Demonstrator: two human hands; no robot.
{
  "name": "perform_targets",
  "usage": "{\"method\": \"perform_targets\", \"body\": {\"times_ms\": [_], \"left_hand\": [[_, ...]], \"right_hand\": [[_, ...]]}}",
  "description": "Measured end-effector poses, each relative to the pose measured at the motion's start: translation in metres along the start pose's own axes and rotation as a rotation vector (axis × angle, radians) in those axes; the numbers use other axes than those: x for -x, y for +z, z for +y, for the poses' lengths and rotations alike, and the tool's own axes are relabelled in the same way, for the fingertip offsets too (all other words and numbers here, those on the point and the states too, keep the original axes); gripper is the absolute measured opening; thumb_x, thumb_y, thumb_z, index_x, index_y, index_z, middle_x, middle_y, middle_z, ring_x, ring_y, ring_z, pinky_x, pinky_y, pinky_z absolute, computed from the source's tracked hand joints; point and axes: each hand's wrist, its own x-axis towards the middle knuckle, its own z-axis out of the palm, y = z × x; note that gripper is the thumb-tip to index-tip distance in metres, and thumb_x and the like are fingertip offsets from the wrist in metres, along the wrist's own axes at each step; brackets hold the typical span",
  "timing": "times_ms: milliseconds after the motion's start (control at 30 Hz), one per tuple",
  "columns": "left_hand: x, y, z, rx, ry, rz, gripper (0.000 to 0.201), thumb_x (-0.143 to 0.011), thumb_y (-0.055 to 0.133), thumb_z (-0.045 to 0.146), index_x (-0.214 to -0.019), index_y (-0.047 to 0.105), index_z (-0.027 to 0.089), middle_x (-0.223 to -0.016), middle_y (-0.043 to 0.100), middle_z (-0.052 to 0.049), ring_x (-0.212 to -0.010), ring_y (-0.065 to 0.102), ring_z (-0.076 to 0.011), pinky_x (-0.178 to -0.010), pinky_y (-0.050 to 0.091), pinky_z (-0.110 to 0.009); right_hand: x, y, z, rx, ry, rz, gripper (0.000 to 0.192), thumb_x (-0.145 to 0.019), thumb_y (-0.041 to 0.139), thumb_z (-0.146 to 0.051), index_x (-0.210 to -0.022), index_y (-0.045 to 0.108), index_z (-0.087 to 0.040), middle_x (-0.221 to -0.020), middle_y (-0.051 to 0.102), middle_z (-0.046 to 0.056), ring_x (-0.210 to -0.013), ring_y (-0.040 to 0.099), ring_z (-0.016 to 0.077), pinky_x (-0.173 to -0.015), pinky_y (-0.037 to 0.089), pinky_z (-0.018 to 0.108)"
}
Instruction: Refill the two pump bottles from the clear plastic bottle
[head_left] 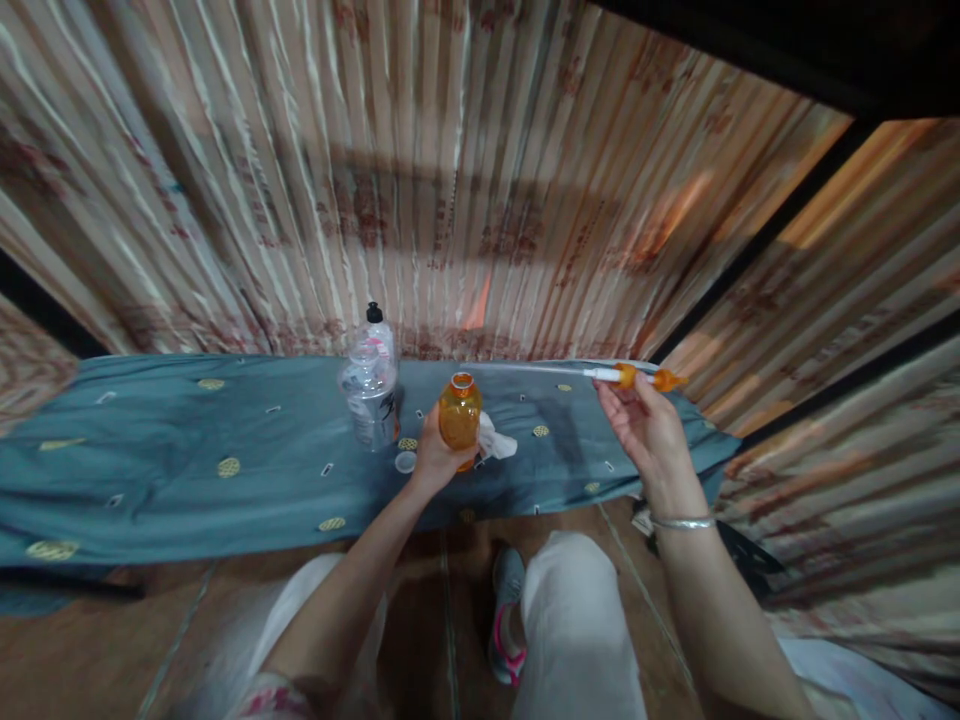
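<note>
My left hand (pixel 436 455) is wrapped round an amber, see-through bottle (pixel 460 415) with an uncapped mouth, held upright over the cloth-covered table. Off to the right, my right hand (pixel 643 430) pinches an orange pump head (pixel 627 376) with a white collar. Its long clear tube points left, toward the bottle, and lies apart from the bottle's mouth. Behind my left hand, a crumpled white tissue (pixel 498 440) rests on the cloth. A small clear round cap (pixel 405 462) lies just left of that hand.
Left of the amber bottle stands a clear plastic bottle (pixel 366 395), with a black-capped bottle (pixel 375 318) behind it. The patterned teal cloth (pixel 277 430) covers the long narrow table. Pleated curtains (pixel 420 180) hang behind, and dark metal posts (pixel 757 240) rise at the sides.
</note>
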Motion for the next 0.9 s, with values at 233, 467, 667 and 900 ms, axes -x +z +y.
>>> {"method": "perform_targets", "body": {"times_ms": [233,467,667,900], "left_hand": [[-0.003,0.004,0.002,-0.034,0.026,-0.007,0.063,-0.049,0.091,0.021,-0.103,0.059,0.022,-0.104,0.063,-0.003,-0.105,0.062,-0.0303,-0.096,0.05,-0.049],[-0.003,0.005,0.003,-0.055,0.024,-0.013,0.069,-0.047,0.092,0.02,-0.107,0.057,0.022,-0.105,0.063,-0.004,-0.108,0.062,-0.0315,-0.096,0.05,-0.049],[-0.003,0.006,0.001,-0.066,0.024,-0.012,0.078,-0.046,0.094,0.022,-0.114,0.056,0.021,-0.111,0.063,-0.007,-0.11,0.062,-0.0329,-0.098,0.05,-0.05],[-0.003,0.008,0.004,-0.073,0.033,-0.02,0.075,-0.045,0.092,0.02,-0.111,0.057,0.021,-0.108,0.062,-0.006,-0.11,0.061,-0.0323,-0.098,0.049,-0.048]], "right_hand": [[0.009,0.013,-0.033,0.102,-0.125,-0.095,0.036,-0.065,0.097,-0.04,-0.08,0.071,-0.02,-0.079,0.077,-0.003,-0.071,0.076,0.0119,-0.078,0.067,0.025],[0.011,0.026,-0.064,0.173,-0.244,-0.143,0.033,-0.066,0.096,-0.043,-0.078,0.072,-0.022,-0.08,0.077,-0.005,-0.075,0.074,0.0107,-0.081,0.067,0.026],[0.018,0.036,-0.071,0.333,-0.225,-0.219,0.038,-0.067,0.094,-0.05,-0.084,0.075,-0.022,-0.078,0.075,-0.002,-0.073,0.073,0.0131,-0.081,0.067,0.029],[-0.005,0.094,-0.076,0.585,-0.386,-0.486,0.044,-0.076,0.083,-0.062,-0.091,0.072,-0.023,-0.083,0.073,-0.001,-0.079,0.073,0.0155,-0.076,0.064,0.029]]}}
